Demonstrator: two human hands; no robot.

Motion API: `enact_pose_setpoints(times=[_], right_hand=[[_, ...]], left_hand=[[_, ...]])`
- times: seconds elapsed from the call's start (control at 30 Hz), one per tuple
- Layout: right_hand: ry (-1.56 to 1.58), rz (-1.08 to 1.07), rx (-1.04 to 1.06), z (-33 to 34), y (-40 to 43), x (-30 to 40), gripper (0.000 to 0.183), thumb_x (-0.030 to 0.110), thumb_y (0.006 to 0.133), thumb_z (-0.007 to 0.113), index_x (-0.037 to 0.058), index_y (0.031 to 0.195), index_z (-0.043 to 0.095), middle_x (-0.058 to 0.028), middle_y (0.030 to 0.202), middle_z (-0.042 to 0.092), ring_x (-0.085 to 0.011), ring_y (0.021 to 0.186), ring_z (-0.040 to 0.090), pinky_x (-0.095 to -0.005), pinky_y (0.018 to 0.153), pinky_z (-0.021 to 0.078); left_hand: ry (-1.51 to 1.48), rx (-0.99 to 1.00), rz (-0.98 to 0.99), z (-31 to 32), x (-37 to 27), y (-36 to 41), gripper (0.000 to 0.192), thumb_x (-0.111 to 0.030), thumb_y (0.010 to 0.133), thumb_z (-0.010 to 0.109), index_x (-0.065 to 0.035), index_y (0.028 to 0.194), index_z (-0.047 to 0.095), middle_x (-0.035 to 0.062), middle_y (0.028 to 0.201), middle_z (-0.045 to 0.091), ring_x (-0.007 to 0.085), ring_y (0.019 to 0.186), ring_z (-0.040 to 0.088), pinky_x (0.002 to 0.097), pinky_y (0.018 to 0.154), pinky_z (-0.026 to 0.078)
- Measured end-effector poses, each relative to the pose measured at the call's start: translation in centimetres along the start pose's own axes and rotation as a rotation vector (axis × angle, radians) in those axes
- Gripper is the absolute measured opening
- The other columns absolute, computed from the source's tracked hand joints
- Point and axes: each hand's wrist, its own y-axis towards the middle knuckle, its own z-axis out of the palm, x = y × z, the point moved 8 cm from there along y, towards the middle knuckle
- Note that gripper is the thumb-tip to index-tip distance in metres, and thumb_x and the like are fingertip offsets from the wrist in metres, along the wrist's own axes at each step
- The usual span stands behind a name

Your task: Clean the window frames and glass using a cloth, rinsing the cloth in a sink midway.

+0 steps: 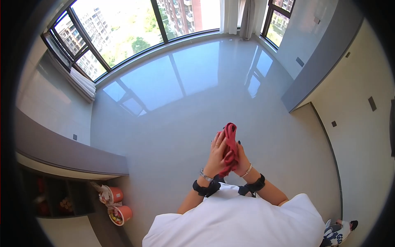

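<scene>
Pressed between my two hands is a bunched red cloth (230, 145), held in front of my body above the grey floor. My left hand (216, 154) lies along its left side with the fingers pointing away from me. On the other side my right hand (243, 157) grips it, most of its fingers hidden behind the fabric. A folded loop of the cloth sticks up past the fingertips, and a loose end hangs down between the wrists. Black bands circle both wrists.
Two orange buckets (121, 214) with things inside stand at the lower left, beside a dark shelf unit (66, 197). Glossy floor (197, 123) stretches to large windows (132, 37) with curtains (247, 20). A wall end (321, 68) juts in at right. Another person (338, 233) is at lower right.
</scene>
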Motion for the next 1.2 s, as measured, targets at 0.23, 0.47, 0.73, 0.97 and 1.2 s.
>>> enact_pose_setpoints(times=[0.23, 0.47, 0.73, 0.97, 1.2], right_hand=[[-0.312, -0.375, 0.288, -3.9, 13.1, 3.3, 0.059, 0.038, 0.095, 0.037, 0.0131, 0.143, 0.014, -0.0091, 0.147, 0.02, -0.0246, 0.134, 0.023, -0.0409, 0.11, 0.0219], [-0.084, -0.621, -0.152, -18.2, 24.9, 17.3, 0.049, 0.036, 0.095, 0.038, 0.0102, 0.135, 0.029, -0.0071, 0.14, 0.033, -0.0243, 0.128, 0.033, -0.0415, 0.109, 0.0262], [0.0, -0.679, -0.189, -30.4, 25.4, 25.6, 0.048, 0.035, 0.095, 0.038, 0.0098, 0.135, 0.029, -0.0074, 0.14, 0.033, -0.0243, 0.128, 0.033, -0.0415, 0.109, 0.0256], [0.032, -0.676, -0.182, -29.5, 38.0, 28.8, 0.048, 0.034, 0.095, 0.038, 0.0093, 0.135, 0.029, -0.0076, 0.14, 0.033, -0.0243, 0.128, 0.033, -0.0415, 0.109, 0.025], [0.106, -0.729, -0.213, -21.2, 67.3, 33.7, 0.047, 0.033, 0.095, 0.037, 0.0088, 0.135, 0.03, -0.0078, 0.14, 0.033, -0.0243, 0.128, 0.032, -0.0415, 0.11, 0.0244]], left_hand=[[0.819, 0.082, 0.016, -2.1, 4.1, 13.6, 0.063, -0.042, 0.081, 0.057, -0.006, 0.131, 0.041, 0.0186, 0.143, 0.025, 0.0448, 0.131, 0.018, 0.0622, 0.101, 0.016], [0.715, 0.401, 0.41, -3.0, 3.7, 27.9, 0.063, -0.036, 0.081, 0.061, -0.0133, 0.134, 0.037, 0.0119, 0.142, 0.03, 0.033, 0.132, 0.025, 0.0585, 0.102, 0.024], [0.634, 0.833, 0.113, -7.8, 15.2, 36.2, 0.057, -0.031, 0.084, 0.058, -0.016, 0.134, 0.036, 0.0113, 0.129, 0.047, 0.028, 0.12, 0.044, 0.056, 0.1, 0.03], [0.698, 0.622, -0.147, -16.9, 21.2, 49.6, 0.052, -0.025, 0.086, 0.056, -0.0148, 0.133, 0.038, 0.0122, 0.125, 0.05, 0.0297, 0.116, 0.047, 0.0565, 0.098, 0.031], [0.82, 0.37, -0.055, -26.8, 21.1, 61.4, 0.049, -0.017, 0.082, 0.058, -0.0131, 0.129, 0.043, 0.0106, 0.122, 0.052, 0.0285, 0.11, 0.05, 0.0489, 0.096, 0.035]])
